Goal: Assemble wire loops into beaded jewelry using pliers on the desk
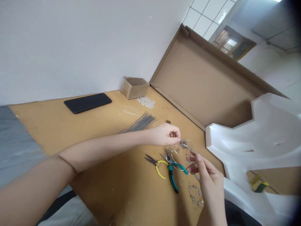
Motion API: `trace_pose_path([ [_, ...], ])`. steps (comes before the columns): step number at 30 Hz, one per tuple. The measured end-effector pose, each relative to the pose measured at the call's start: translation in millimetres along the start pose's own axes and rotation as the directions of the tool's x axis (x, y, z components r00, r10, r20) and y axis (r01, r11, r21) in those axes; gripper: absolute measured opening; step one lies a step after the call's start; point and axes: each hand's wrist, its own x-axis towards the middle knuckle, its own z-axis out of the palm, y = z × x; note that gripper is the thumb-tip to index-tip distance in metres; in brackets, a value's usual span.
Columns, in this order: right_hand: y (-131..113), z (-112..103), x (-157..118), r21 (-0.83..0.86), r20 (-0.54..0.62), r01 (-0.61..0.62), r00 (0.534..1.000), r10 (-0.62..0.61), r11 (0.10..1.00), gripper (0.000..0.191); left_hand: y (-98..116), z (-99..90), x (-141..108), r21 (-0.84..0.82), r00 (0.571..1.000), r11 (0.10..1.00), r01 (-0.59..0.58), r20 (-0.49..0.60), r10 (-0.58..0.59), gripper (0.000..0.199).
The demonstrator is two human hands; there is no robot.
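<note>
My left hand reaches across the table with its fingers curled into a pinch, and a thin silver wire curves in a loop just below the fingertips. To its right, my right hand has thumb and forefinger close together and the other fingers bent; whatever sits between them is too small to make out. Below the hands lie teal-handled pliers and yellow-handled pliers. A small tangle of wire bits is between the hands. Wire rings with clear beads lie beside my right wrist.
Behind my left forearm is a bundle of grey wires. Farther back are a pile of small clear pieces, a small cardboard box and a black phone. A cardboard wall and white foam border the right.
</note>
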Motion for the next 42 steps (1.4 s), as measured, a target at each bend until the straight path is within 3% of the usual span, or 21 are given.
trace_pose_path([
  [42,0,0,1,-0.029,0.0,-0.017,1.0,0.017,0.999,0.035,-7,-0.2,2,0.016,1.0,1.0,0.014,0.019,-0.014,0.012],
])
